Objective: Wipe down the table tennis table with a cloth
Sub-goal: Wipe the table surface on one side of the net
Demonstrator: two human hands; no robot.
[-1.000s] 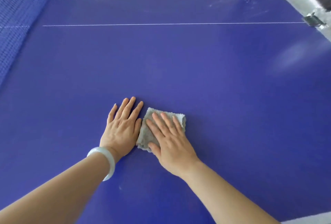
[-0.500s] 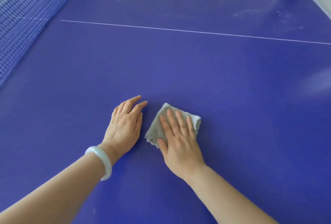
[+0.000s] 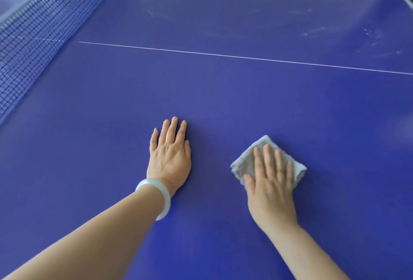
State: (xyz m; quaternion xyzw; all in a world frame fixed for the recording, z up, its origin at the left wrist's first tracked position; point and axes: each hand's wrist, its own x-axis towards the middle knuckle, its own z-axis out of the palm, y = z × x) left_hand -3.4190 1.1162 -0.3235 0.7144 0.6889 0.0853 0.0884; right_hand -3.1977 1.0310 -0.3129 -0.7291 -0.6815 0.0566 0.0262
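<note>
Right hand [image 3: 271, 187] flat on a folded grey cloth [image 3: 248, 160], fingers straight, pressing it onto the blue table tennis table [image 3: 223, 100]; not curled round it. Cloth lies on the near half, right of the left hand [image 3: 171, 156], well apart from it. Left hand flat on the bare tabletop, fingers extended, holding nothing. Pale bangle [image 3: 162, 199] on the left wrist. Net [image 3: 33, 33] runs along the far left. White line [image 3: 245, 57] crosses the tabletop beyond both hands; faint whitish smears [image 3: 324, 29] past it.
</note>
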